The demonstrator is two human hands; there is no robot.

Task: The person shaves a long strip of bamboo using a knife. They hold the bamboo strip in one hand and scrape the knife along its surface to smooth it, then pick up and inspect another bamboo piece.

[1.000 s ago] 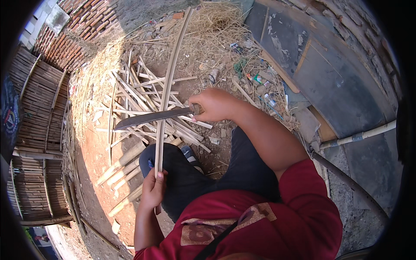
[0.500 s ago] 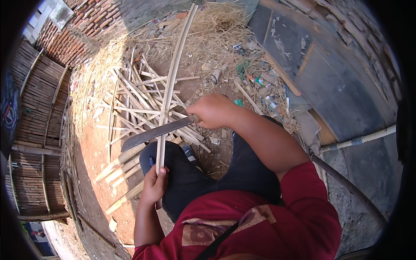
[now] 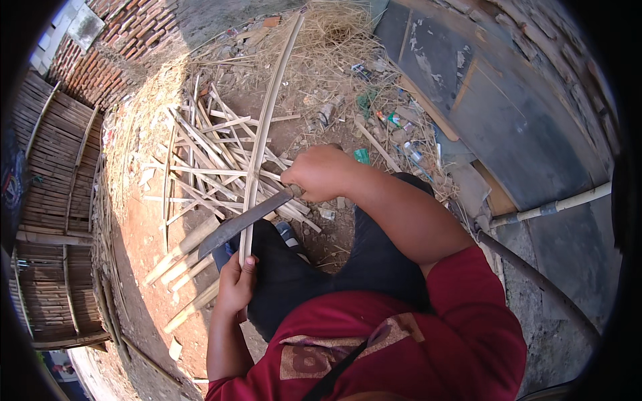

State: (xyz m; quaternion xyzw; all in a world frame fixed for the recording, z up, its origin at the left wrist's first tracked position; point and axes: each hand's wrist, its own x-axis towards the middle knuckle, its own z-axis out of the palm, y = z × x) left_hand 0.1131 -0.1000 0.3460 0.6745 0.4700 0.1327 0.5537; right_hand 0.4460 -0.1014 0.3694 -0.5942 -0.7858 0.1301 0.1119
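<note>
Okay, head view: only one angle, so I'm placing everything off the long pale strip point(image 3: 257, 144), which runs from the person's left hand out past the stick pile.
Blade: the big dark blade point(image 3: 231, 229) lies slantwise across the strip's near end. Over the last second it's come down along the strip and tipped more steeply, now close to the left hand.
Right hand: the right hand point(image 3: 319, 174) sits right of the strip, fingers closed around the blade's handle, which is mostly hidden. It's shifted a little nearer the body along with the blade.
Left hand: this one point(image 3: 235, 286) is wrapped around the strip's near end, thumb on top. Grip looks pretty much unchanged.
What that means: imo it's a stroke along the strip, with the working spot now on the near stretch. Can't tell how deep it bites, if at all.
Stick pile: loose pale sticks point(image 3: 214, 147), mostly left of the strip and partly behind it.
Thick poles: a few chunkier poles point(image 3: 187, 247) left of the strip's near end.
</note>
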